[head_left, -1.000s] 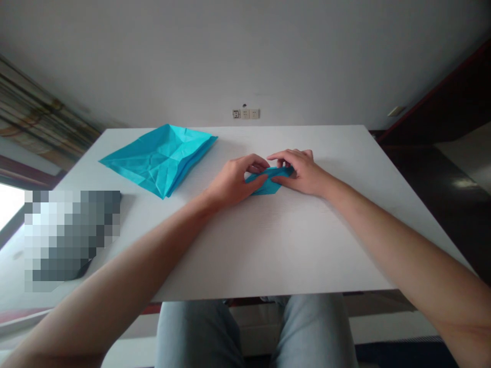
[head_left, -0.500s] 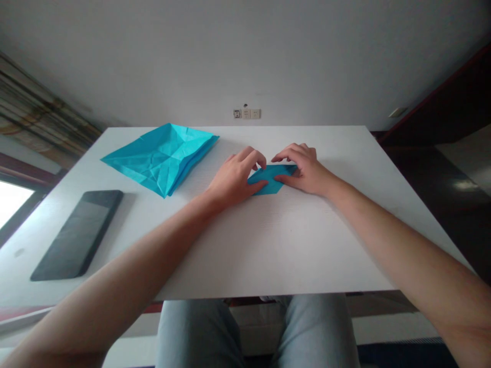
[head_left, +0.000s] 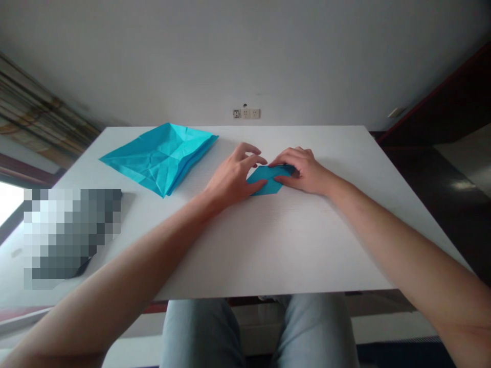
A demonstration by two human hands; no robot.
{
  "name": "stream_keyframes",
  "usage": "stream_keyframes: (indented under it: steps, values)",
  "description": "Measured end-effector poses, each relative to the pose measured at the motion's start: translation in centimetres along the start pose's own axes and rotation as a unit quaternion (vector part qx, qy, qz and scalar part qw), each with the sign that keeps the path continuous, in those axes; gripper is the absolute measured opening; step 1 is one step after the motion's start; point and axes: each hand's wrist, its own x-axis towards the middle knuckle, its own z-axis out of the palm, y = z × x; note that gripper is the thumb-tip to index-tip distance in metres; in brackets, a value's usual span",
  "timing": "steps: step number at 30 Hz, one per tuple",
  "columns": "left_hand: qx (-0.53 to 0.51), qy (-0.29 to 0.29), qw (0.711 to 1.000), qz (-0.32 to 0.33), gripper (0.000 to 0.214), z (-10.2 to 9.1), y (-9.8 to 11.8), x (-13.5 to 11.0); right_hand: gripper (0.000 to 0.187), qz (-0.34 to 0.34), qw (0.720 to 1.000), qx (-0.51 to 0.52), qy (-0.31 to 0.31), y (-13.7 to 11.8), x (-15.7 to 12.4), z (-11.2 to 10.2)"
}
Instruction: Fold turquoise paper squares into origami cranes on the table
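Note:
A small folded blue paper piece [head_left: 265, 180] lies on the white table [head_left: 268, 245] between my two hands. My left hand [head_left: 232, 178] rests on its left end, thumb pressing the near edge, fingers curled and slightly lifted above it. My right hand [head_left: 301, 169] covers its right end, with fingertips and thumb pinching the paper's upper fold. Most of the paper's right part is hidden under my right hand.
A stack of creased blue paper sheets [head_left: 161, 156] lies at the table's far left. A dark flat phone-like object [head_left: 72, 232], blurred out, sits near the left edge. Wall sockets [head_left: 245, 113] are on the wall behind the table.
My left fingers have lifted a little off the paper while the thumb stays on it. My right fingers have closed down onto the paper's upper edge.

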Motion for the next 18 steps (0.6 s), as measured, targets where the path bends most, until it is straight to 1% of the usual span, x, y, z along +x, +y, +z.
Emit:
stream_keyframes:
  steps: [1, 4, 6, 9, 14, 18]
  values:
    - [0.001, -0.002, 1.0, -0.005, 0.038, -0.07, 0.08, 0.0, 0.029, -0.003, 1.0, -0.001, -0.002, 0.06, 0.01, 0.03]
    - [-0.001, -0.017, 1.0, -0.009, 0.025, -0.19, 0.28, -0.01, 0.027, -0.005, 1.0, -0.008, -0.013, 0.03, 0.0, 0.02]
    - [-0.008, -0.011, 1.0, -0.015, 0.02, -0.12, 0.31, -0.04, 0.028, -0.002, 1.0, -0.008, -0.021, -0.11, -0.02, -0.06]
    - [-0.009, -0.002, 1.0, -0.025, 0.019, 0.09, 0.17, -0.06, 0.028, 0.0, 1.0, 0.002, -0.026, -0.31, -0.01, -0.18]
    - [-0.001, -0.024, 1.0, -0.018, 0.017, 0.17, 0.06, 0.13, 0.023, -0.006, 1.0, 0.006, -0.025, -0.32, 0.03, -0.14]
    - [0.013, -0.031, 0.999, -0.003, 0.018, 0.03, 0.35, 0.17, 0.029, 0.001, 1.0, 0.016, -0.011, -0.23, 0.05, -0.11]
